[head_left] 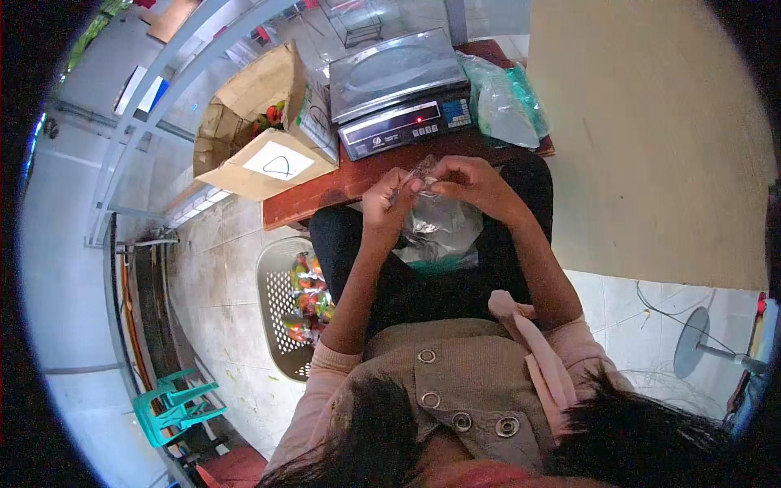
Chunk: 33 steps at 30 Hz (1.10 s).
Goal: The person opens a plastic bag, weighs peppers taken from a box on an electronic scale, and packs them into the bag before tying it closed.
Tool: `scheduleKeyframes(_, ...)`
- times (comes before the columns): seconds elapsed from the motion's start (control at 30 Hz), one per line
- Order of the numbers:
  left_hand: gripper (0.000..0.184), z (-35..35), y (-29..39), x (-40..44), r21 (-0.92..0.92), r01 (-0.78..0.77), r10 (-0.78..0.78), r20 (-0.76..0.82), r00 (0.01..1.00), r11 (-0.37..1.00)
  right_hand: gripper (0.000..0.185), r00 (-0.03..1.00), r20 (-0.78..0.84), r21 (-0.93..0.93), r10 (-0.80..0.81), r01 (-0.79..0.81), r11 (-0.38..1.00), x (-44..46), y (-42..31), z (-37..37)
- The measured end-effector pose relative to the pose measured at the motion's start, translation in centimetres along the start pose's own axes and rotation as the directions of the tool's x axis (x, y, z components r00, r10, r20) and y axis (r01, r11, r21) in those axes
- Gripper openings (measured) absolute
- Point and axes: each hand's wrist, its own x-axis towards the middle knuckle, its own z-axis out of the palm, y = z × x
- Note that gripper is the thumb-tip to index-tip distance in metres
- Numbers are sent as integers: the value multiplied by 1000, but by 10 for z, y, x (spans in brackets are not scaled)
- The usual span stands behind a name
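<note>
The plastic bag [443,220] is gleaming clear and silvery white, with green showing along its lower edge. The scale [399,91] is pairing a silvery top with a black front, where a red light [419,119] is glowing beside blue keys [457,112]. Reddish brown is covering the table [350,182]. The carton [244,183] is showing tan around a black-marked white label [279,161]. The beige-grey basket [277,301] is repeating rows of holes; red, orange and green are mingling in its packets [307,298]. The stool [171,405] is standing out turquoise.

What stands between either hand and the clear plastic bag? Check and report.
Nothing visible: the left hand and right hand both have their fingers on the upper part of the clear plastic bag.
</note>
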Motion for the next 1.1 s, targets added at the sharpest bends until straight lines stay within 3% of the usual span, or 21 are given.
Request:
scheduleKeyframes(0.07,24,-1,-5,0,-7,-45,45,-19,999,999,20,988,-28,-111,-151,147,983,3,11,2)
scheduleKeyframes(0.23,21,2,-9,0,-210,-106,95,-64,993,972,24,983,-107,-149,-150,133,980,6,8,15)
scheduleKeyframes(0.37,17,1,-4,2,-287,-120,80,-148,986,950,28,994,-41,52,97,-95,994,1,-10,12)
scheduleKeyframes(0.47,18,-9,-8,10,-360,-83,-18,-271,963,929,28,987,22,287,-160,147,946,2,0,8)
scheduleKeyframes(0.6,22,-21,2,22,-392,-98,-81,-417,905,915,32,987,-52,120,-155,160,980,-9,-4,35)
scheduleKeyframes(0.77,20,-22,14,25,-442,-168,-60,-459,887,881,27,995,83,-66,-60,66,996,-9,42,70)
scheduleKeyframes(0.87,17,-42,14,25,-413,-270,-31,-593,805,870,16,994,-52,3,-91,91,996,-3,44,52)
scheduleKeyframes(0.97,14,-88,-29,11,-389,-219,-59,-589,806,895,9,966,-249,357,72,22,934,5,31,26)
scheduleKeyframes(1.0,19,-91,-35,8,-303,-198,-38,-626,779,932,7,957,-291,248,-8,83,965,9,29,24)
scheduleKeyframes(1.07,35,-93,-39,-2,-122,-141,17,-695,719,982,7,975,-208,65,-80,95,993,13,22,19)
scheduleKeyframes(1.1,43,-88,-21,-6,37,-160,146,-640,754,986,7,981,-160,-26,-109,106,994,16,17,18)
